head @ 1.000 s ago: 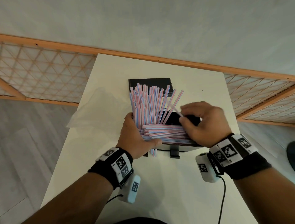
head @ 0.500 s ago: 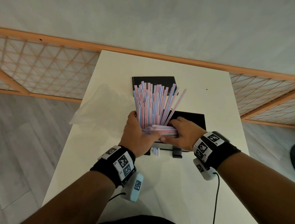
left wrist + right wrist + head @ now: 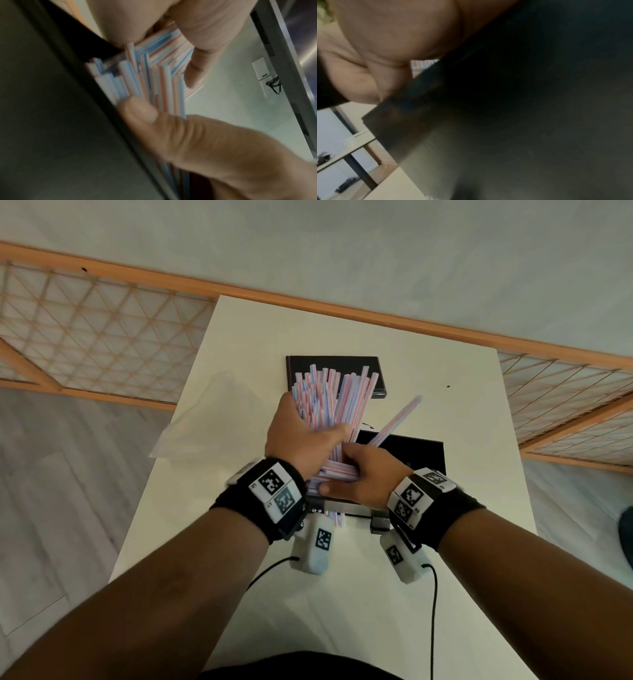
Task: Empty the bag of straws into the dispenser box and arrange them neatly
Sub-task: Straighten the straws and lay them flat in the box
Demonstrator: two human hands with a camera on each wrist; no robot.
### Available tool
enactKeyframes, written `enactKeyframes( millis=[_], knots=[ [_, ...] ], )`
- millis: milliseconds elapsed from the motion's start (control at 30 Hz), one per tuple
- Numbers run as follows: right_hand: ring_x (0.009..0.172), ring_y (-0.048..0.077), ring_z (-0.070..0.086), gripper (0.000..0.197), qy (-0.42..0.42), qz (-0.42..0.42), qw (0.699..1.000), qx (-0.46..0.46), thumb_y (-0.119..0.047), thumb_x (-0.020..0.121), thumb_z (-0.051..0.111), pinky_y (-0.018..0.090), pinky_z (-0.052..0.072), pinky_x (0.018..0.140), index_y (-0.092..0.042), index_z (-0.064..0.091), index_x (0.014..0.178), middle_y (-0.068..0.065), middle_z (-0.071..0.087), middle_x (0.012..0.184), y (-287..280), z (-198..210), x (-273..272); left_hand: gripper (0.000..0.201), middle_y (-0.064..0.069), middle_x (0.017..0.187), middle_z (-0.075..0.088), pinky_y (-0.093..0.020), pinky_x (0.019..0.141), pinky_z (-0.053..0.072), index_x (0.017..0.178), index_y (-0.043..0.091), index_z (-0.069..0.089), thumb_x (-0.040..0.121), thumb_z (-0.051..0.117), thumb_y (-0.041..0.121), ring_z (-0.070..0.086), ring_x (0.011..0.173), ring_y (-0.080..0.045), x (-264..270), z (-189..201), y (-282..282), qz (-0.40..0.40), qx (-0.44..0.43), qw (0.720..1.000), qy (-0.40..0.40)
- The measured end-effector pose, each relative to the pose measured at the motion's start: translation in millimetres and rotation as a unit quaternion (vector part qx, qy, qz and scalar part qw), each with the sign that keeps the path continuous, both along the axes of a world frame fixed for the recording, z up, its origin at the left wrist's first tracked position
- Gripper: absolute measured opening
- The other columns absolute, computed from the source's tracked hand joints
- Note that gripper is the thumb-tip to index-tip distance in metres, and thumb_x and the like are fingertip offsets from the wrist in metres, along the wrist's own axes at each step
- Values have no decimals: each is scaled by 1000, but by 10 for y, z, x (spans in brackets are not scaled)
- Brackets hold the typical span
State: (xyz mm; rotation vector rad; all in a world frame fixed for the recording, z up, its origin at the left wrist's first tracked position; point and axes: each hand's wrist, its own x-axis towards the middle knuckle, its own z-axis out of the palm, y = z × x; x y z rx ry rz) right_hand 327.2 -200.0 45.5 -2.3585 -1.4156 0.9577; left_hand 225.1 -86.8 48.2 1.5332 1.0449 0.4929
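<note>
A thick bundle of pink-and-blue striped straws (image 3: 325, 398) stands nearly upright in the left end of the black dispenser box (image 3: 423, 453). My left hand (image 3: 301, 436) wraps round this bundle from the left. In the left wrist view its thumb (image 3: 142, 112) and fingers (image 3: 197, 73) clamp the straw ends (image 3: 154, 75) against the box wall (image 3: 51, 108). My right hand (image 3: 363, 474) grips a smaller sheaf of straws (image 3: 337, 472) lying crosswise on the box's front edge. One loose straw (image 3: 400, 416) leans out to the right. The right wrist view shows only palm and dark box wall (image 3: 522, 108).
The empty clear plastic bag (image 3: 212, 419) lies on the white table (image 3: 479, 412), left of the box. A flat black lid (image 3: 342, 363) lies behind the straws. A wooden lattice railing (image 3: 102, 337) runs beyond the table's far edge. Wrist-camera cables hang near the front.
My left hand has slid up the upright bundle and closed round it higher. My right hand has shifted a little left on the crosswise straws. One straw now leans out to the right.
</note>
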Motion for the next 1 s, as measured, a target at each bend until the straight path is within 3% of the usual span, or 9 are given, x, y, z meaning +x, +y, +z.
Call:
enactKeyframes(
  millis=[133,267,367,500,600,700,833,900,1000],
  knots=[
    [87,17,64,61,13,-18,1000,3,-62,73,73,35,53,79,-21,51,113,-3,65,96,3,-73,-1,58,8,100,68,-40,84,60,110,23,56,62,85,36,70,89,-12,15,-25,-39,13,9,1000,-4],
    [100,20,64,82,65,-27,998,-4,-71,64,65,42,51,92,-23,46,127,-2,66,112,42,-108,-24,55,7,97,67,-29,74,58,109,20,56,64,88,25,69,84,-9,14,-8,-73,41,24,999,-14],
    [102,19,63,80,104,-37,992,65,-73,61,62,44,52,90,-22,50,122,1,63,112,70,-120,-66,40,6,89,68,-24,66,57,102,16,60,69,82,11,69,74,-8,18,78,-111,76,38,995,-52],
    [97,23,57,63,48,-10,984,170,-54,77,67,45,50,84,-12,49,120,6,53,110,20,-43,-81,32,8,82,69,-21,63,56,91,19,62,70,81,4,68,69,-4,-9,244,-110,83,79,986,-120],
    [90,23,52,53,6,-2,975,222,-47,78,62,46,48,77,-9,50,113,7,50,104,-34,9,-77,35,5,84,69,-26,66,59,95,14,60,72,84,4,68,69,-4,-73,275,-114,90,86,979,-159],
    [85,13,46,53,-6,-11,973,229,-48,80,64,32,43,74,-9,49,113,-1,48,101,-66,-26,-128,58,0,99,70,-25,76,59,112,9,56,67,91,17,71,83,-6,-151,197,-130,81,51,982,-165],
    [95,10,57,77,8,-63,968,241,-45,72,82,23,48,81,-15,42,131,-4,56,109,-211,40,-184,90,-5,120,69,-42,96,58,130,11,50,58,87,49,70,108,-16,-244,50,-182,83,-24,985,-150],
    [90,13,59,67,-32,-87,962,257,-47,69,83,24,50,78,-15,49,118,-3,59,101,-355,93,-173,99,-4,125,67,-44,102,54,135,11,48,55,85,58,67,114,-16,-271,-6,-211,76,-55,986,-138],
    [67,13,53,45,-131,-152,958,206,-59,73,72,20,39,60,-17,56,83,-8,57,74,-583,171,-87,99,2,124,67,-42,101,55,135,17,48,55,83,63,67,113,-13,-290,-61,-224,46,-54,992,-104]
  ],
)
